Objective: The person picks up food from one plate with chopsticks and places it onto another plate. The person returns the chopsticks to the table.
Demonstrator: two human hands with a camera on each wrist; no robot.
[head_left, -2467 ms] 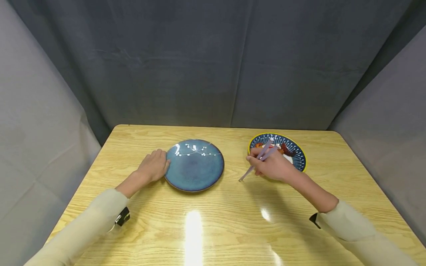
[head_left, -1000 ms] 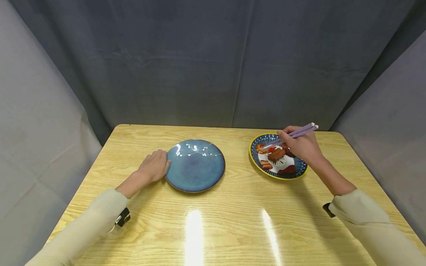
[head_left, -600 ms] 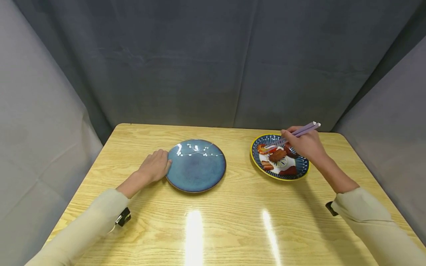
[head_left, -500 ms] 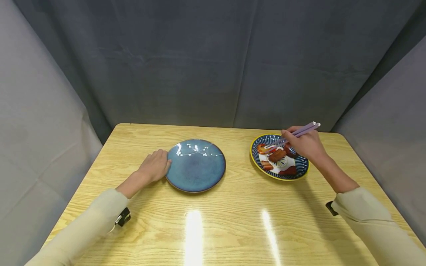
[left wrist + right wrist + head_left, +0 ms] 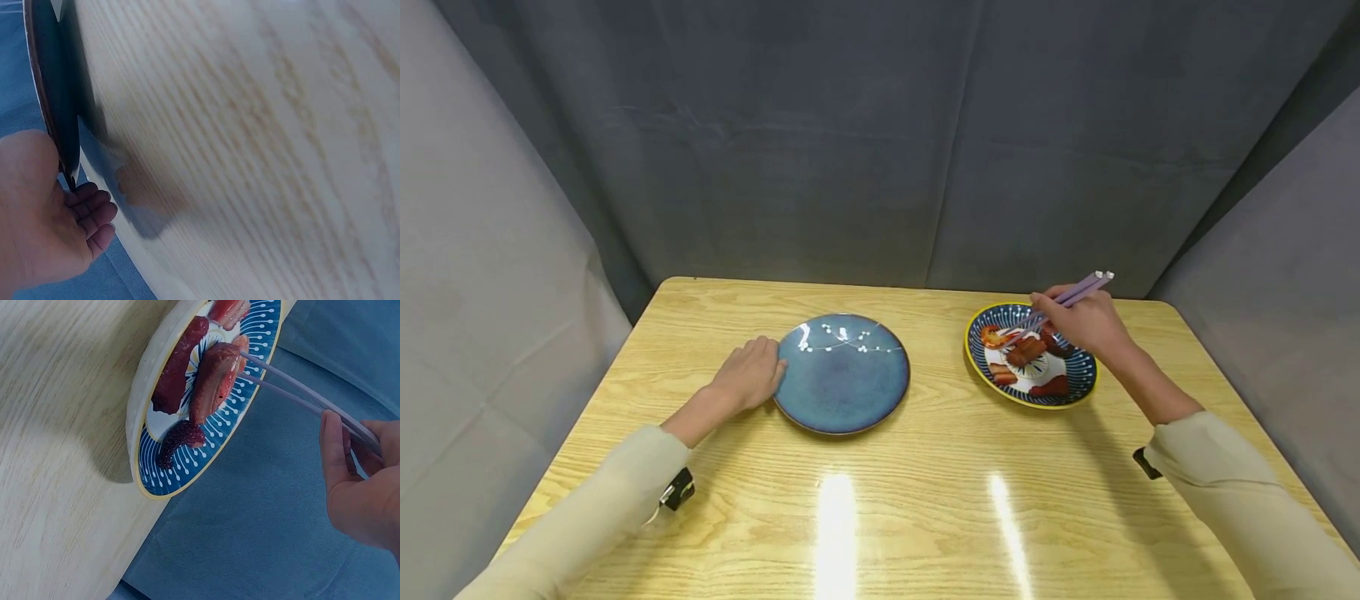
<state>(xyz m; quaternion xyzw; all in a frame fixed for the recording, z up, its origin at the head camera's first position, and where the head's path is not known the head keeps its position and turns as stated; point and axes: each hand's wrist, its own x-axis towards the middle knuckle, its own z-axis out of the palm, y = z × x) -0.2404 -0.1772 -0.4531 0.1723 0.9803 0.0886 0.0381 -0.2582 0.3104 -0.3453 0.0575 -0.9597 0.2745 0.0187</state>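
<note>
My left hand (image 5: 747, 372) holds the left rim of a round blue plate (image 5: 841, 392) with white blossoms, thumb at the top and fingers curled under the edge. In my right hand (image 5: 1086, 323) is a pair of purple chopsticks (image 5: 1080, 289), slanting down into a blue-and-white patterned dish (image 5: 1081, 377) with a yellow rim. Their tips are at an orange-red shrimp (image 5: 992, 337); I cannot tell whether they pinch it. Beside it lie a layered brown meat chunk (image 5: 212, 381), a dark red slab (image 5: 177, 372) and a dark bumpy curved piece (image 5: 180, 439).
Both dishes stand on a light wood-grain table (image 5: 917, 492), near its back edge. A dark grey curtain (image 5: 805, 167) hangs behind, with pale cloth at both sides. A smaller striped meat piece (image 5: 1002, 374) lies near the patterned dish's front left.
My right hand has moved from the patterned dish's near left side to its far right. The chopsticks swung from pointing at the table to reaching the shrimp. My left hand stays put.
</note>
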